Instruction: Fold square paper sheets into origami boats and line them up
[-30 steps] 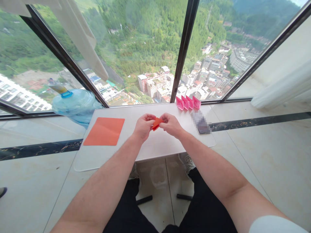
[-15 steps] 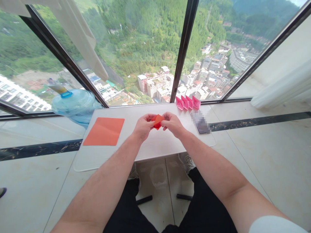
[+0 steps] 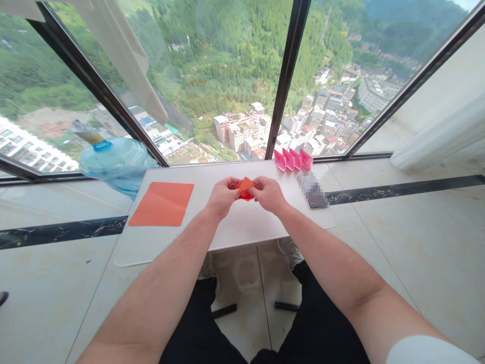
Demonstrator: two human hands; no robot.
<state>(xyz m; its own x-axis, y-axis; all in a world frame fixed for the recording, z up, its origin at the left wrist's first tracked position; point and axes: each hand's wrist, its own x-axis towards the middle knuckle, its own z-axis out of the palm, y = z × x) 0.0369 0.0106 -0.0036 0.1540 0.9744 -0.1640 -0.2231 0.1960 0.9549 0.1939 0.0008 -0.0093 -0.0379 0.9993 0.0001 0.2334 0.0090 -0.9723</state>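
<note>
Between my hands, above the white table (image 3: 242, 227), is a small folded piece of orange-red origami paper (image 3: 246, 187) with a pointed flap facing up. My left hand (image 3: 224, 194) pinches its left side with thumb and fingers. On the right side, my right hand (image 3: 268, 192) grips it the same way. My fingertips cover part of the folds. A flat stack of orange paper sheets (image 3: 162, 203) lies on the left part of the table. Several pink folded paper pieces (image 3: 293, 160) stand in a row at the back right edge.
A phone (image 3: 317, 197), partly blurred out, lies at the table's right end. Beyond the left back corner is a large blue water bottle (image 3: 117, 162). Window frames (image 3: 282, 86) rise right behind the table. My legs (image 3: 197, 323) are below its front edge.
The folded paper has turned slightly between my fingers, and its pointed flap now spreads wider and faces upward. Both hands keep their hold in nearly the same place.
</note>
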